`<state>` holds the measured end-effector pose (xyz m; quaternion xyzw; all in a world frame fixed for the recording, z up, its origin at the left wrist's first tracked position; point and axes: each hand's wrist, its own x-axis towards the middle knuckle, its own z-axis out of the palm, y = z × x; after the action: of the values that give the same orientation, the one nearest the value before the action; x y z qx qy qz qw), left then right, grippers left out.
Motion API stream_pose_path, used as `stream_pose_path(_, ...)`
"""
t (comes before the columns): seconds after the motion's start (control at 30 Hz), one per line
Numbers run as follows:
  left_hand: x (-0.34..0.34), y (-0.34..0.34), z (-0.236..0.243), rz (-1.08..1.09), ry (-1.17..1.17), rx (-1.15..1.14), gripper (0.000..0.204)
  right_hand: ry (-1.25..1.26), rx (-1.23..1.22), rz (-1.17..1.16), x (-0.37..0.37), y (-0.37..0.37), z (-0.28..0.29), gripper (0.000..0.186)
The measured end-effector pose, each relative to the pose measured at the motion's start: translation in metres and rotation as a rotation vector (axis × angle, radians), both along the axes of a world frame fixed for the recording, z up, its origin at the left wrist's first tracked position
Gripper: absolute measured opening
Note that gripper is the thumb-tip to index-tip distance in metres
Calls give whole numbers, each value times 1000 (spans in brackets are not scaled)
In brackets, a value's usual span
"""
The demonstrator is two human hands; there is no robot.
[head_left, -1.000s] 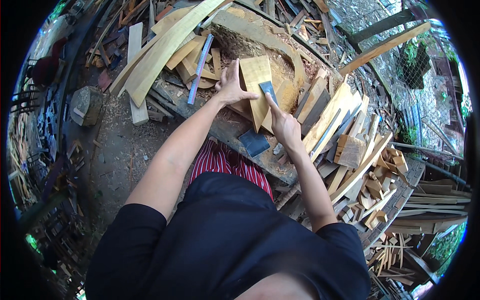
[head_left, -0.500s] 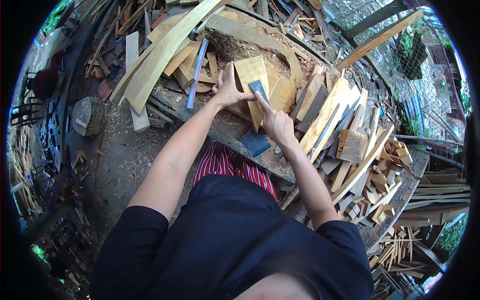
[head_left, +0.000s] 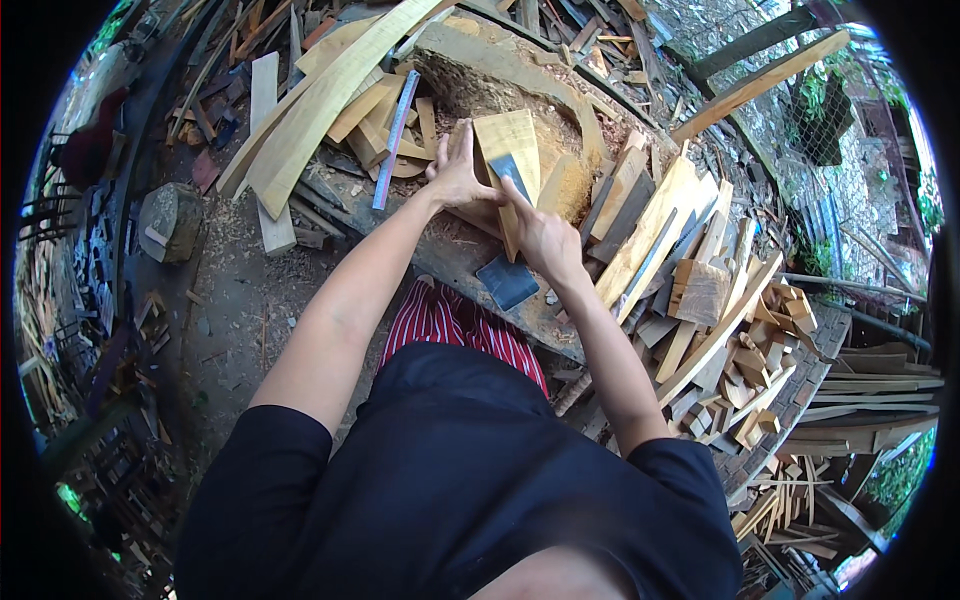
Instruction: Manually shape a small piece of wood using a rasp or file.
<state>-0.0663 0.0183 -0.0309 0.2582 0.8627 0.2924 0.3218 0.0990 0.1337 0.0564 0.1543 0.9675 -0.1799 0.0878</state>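
Observation:
A pale, tapered wooden board [head_left: 508,130] leans at a slant on the workbench in front of me. My left hand [head_left: 457,180] grips its left side, with the thumb stretched across the face and the fingers raised along the edge. In my right hand [head_left: 548,243] is a small dark piece of sandpaper [head_left: 506,168], pressed flat to the board by an extended index finger; the other fingers are curled. The thumb and the index finger nearly meet on the board. A second dark sandpaper sheet [head_left: 508,284] lies on the bench just below the board's lower end.
A blue-and-pink ruler [head_left: 396,140] lies left of the board, beside long curved planks [head_left: 310,140]. A hollowed, sawdust-covered log [head_left: 500,55] stands behind. Stacked offcuts [head_left: 700,290] crowd the right side of the bench. A stump [head_left: 170,222] stands on the ground at left.
The right hand has slid the sandpaper slightly up and left along the board. The left hand keeps its hold. The whole view has shifted a little.

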Motion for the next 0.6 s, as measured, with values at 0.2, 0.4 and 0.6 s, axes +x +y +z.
stream_pose_path(0.2, 2, 2, -11, -16, 29, 20, 158, 81, -9, -30, -33, 1, -7, 53)
stream_pose_path(0.4, 1, -3, -7, 6, 27, 36, 155, -100, -21, -31, -6, -10, 10, 54)
stream_pose_path(0.6, 3, 3, -3, -6, 11, 36, 154, 189, -3, -12, -30, 2, -18, 54)
